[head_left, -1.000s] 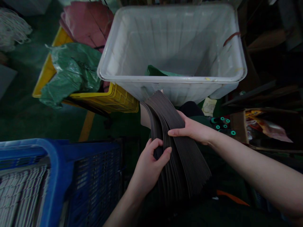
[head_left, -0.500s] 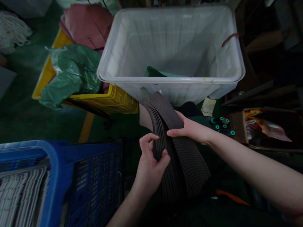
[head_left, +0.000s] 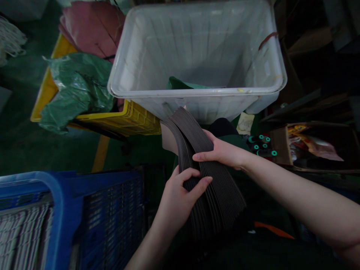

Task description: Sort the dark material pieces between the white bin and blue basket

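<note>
A thick stack of thin dark grey sheets (head_left: 223,191) slants across my lap, bent and split into a left and a right bundle. My right hand (head_left: 221,152) grips the right bundle near its middle, thumb across the top edges and fingers out of sight on the far side. My left hand (head_left: 178,197) is closed around the left bundle, thumb and index finger over its edges. Its other fingers are hidden behind the sheets. A paler sheet face (head_left: 168,138) shows on the stack's upper left side.
Ahead stands a large white tub (head_left: 194,93) with green material (head_left: 180,83) inside. A yellow crate (head_left: 140,118) with a green plastic bag (head_left: 81,88) is at left, a blue crate (head_left: 60,210) nearer. At right are teal-ended spools (head_left: 264,145) and a cardboard box (head_left: 279,150).
My left hand has moved right and closed over the left bundle, its thumb reaching further across the edges. My right hand keeps its hold. The whole view has shifted slightly.
</note>
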Demonstrator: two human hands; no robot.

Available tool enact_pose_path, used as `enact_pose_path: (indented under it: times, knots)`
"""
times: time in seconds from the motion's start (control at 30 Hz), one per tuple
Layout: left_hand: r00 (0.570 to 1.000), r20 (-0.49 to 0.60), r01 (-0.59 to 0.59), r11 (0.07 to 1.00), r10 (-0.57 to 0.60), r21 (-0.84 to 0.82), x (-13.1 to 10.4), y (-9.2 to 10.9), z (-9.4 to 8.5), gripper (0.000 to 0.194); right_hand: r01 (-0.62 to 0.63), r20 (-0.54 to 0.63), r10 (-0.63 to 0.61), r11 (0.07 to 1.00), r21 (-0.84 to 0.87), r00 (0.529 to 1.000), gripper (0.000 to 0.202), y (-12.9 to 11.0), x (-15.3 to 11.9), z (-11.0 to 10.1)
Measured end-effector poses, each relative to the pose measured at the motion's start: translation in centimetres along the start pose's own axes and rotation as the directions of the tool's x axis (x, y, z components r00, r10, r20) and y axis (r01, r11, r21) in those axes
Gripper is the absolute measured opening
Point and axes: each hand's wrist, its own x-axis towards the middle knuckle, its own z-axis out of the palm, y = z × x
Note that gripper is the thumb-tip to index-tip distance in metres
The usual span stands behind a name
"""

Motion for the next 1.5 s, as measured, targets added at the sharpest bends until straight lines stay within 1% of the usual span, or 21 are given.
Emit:
enact_pose_path:
  times: [0.2,0.4,0.57,0.77,0.9,1.03,1.27,1.43,1.47,1.5]
  knots:
    - [1.000,0.004,-0.021,0.999,0.021,0.024,0.1,0.0,-0.1,0.022,0.006,0.002,-0.006,1.000,0.000,1.000,0.102,0.1,0.0,-0.1]
    - [1.000,-0.003,0.001,1.000,-0.001,0.012,0.2,0.1,0.0,0.019,0.013,0.000,-0.013,1.000,-0.001,1.000,0.103,0.2,0.0,-0.1]
    - [1.000,0.006,-0.012,1.000,0.012,0.028,0.2,0.3,0.0,0.014,0.008,-0.002,-0.008,1.000,0.005,1.000,0.103,0.3,0.0,-0.1]
    - [0.999,0.001,-0.035,0.997,0.035,0.074,0.1,0.0,0.0,0.012,0.008,-0.001,-0.007,1.000,0.015,1.000,0.100,0.2,-0.1,-0.2]
    - [1.000,-0.011,-0.016,0.998,0.016,0.061,0.0,-0.1,-0.1,0.011,0.009,0.008,-0.010,1.000,0.025,1.000,0.099,0.2,-0.1,-0.2]
    - [1.000,-0.004,-0.027,0.998,0.027,0.058,0.0,-0.1,-0.1,0.012,-0.007,0.007,0.007,0.999,0.033,1.000,0.098,0.1,0.0,-0.3]
    - [0.999,-0.023,-0.024,0.997,0.025,0.077,-0.1,0.0,-0.2,0.014,-0.031,0.018,0.030,0.998,0.059,0.999,0.096,0.1,0.0,-0.2]
    - [0.999,-0.041,-0.017,0.998,0.019,0.058,-0.4,-0.6,0.2,0.010,-0.025,0.027,0.023,0.997,0.071,0.999,0.093,0.1,-0.1,-0.3]
    - [0.998,-0.063,-0.011,0.999,0.013,0.034,-0.5,-0.7,0.3,0.014,-0.019,0.025,0.017,0.998,0.062,1.000,0.094,0.1,-0.1,-0.2]
    - [0.996,-0.091,-0.009,1.000,0.009,0.001,-0.5,-0.9,0.3,0.023,-0.011,0.022,0.010,0.999,0.053,1.000,0.095,0.1,-0.1,-0.2]
